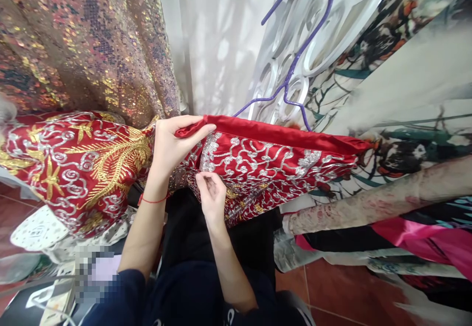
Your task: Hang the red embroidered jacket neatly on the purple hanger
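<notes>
A red garment (265, 156) with silver and gold embroidery stretches across the middle of the view. Its plain red satin top band (276, 132) runs along the upper edge. My left hand (175, 144) is closed on the band's left end, thumb lying along the cloth, a red string round the wrist. Below it, my right hand (213, 193) is pinched close to the embroidered cloth, thumb against the fingertips. Whatever sits in that pinch is too small to make out. More red cloth with gold embroidery (106, 159) spreads to the left of my left wrist.
A purple hanger (289, 77) stands behind the garment, before a white scrollwork panel (313, 55). Sequinned fabric (92, 41) hangs at upper left. Patterned cloth (398, 85) and fabric rolls (368, 203) fill the right. Red tiles (339, 286) show below.
</notes>
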`<state>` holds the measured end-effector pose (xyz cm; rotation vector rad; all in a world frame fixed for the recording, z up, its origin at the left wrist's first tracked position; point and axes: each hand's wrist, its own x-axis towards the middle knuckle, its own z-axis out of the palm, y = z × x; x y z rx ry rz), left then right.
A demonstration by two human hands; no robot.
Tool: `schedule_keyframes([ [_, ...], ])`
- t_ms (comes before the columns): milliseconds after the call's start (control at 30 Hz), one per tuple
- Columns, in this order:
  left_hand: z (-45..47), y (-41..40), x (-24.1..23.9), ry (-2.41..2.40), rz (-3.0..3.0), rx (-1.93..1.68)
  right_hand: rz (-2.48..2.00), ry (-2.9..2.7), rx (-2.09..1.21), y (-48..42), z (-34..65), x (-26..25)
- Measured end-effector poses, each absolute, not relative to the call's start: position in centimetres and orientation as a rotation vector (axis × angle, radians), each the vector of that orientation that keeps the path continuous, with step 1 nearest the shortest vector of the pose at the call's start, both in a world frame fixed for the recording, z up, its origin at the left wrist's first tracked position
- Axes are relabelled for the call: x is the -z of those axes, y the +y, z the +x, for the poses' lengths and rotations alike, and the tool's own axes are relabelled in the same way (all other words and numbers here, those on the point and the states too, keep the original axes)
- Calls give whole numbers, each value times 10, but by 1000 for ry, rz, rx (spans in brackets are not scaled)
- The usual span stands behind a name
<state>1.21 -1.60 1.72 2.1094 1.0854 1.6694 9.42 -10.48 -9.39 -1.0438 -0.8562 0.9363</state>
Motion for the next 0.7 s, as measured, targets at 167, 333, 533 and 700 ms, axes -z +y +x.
schedule_keyframes([
  [167,14,-15,-14,1103,2087,-1657,-1154,-1017,-913,-114,102,80],
  [333,15,-16,-13,1137,2090,-1622,-1098,-926,-950,-111,101,76],
  [533,15,-19,-14,1137,2101,-1619,-1007,-867,-960,-109,97,74],
  [700,15,-20,-12,1108,2115,-1640,-982,-866,-940,-113,97,73],
])
